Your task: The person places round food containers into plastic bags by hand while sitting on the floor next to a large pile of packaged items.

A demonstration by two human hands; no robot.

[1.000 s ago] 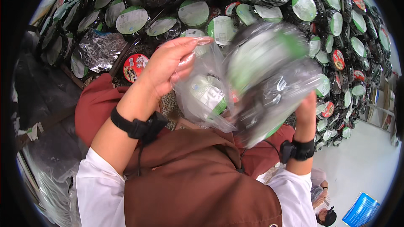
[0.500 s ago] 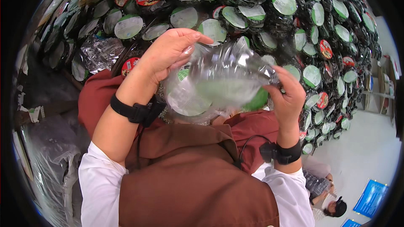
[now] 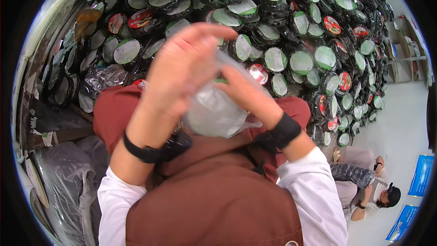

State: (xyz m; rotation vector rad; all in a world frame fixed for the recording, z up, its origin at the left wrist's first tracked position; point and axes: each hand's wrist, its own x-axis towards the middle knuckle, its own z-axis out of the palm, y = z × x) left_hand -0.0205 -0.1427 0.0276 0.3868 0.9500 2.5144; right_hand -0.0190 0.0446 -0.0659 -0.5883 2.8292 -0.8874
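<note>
A clear plastic bag (image 3: 218, 114) hangs in front of my lap, with a pale round shape showing through its film. My left hand (image 3: 182, 70) is raised at the bag's upper left, smeared by motion; its index finger stretches right while the other fingers look closed on the bag's edge. From the right, my right hand (image 3: 241, 89) reaches to the bag's mouth, film running along its back. Its fingertips are hidden behind the left hand, so what they touch cannot be seen. Black straps circle both wrists.
A tall pile of round lidded packs (image 3: 302, 63) in shiny dark wrap, green-white and some red, curves ahead and right. Crumpled clear film (image 3: 105, 79) lies left, above grey plastic sheeting (image 3: 68, 168). Another person (image 3: 368, 187) sits lower right holding a dark wrapped bundle.
My right hand has swung left and inward from the bag's right edge to its mouth. The left hand is closer to it, and the bag now hangs lower, less stretched sideways.
</note>
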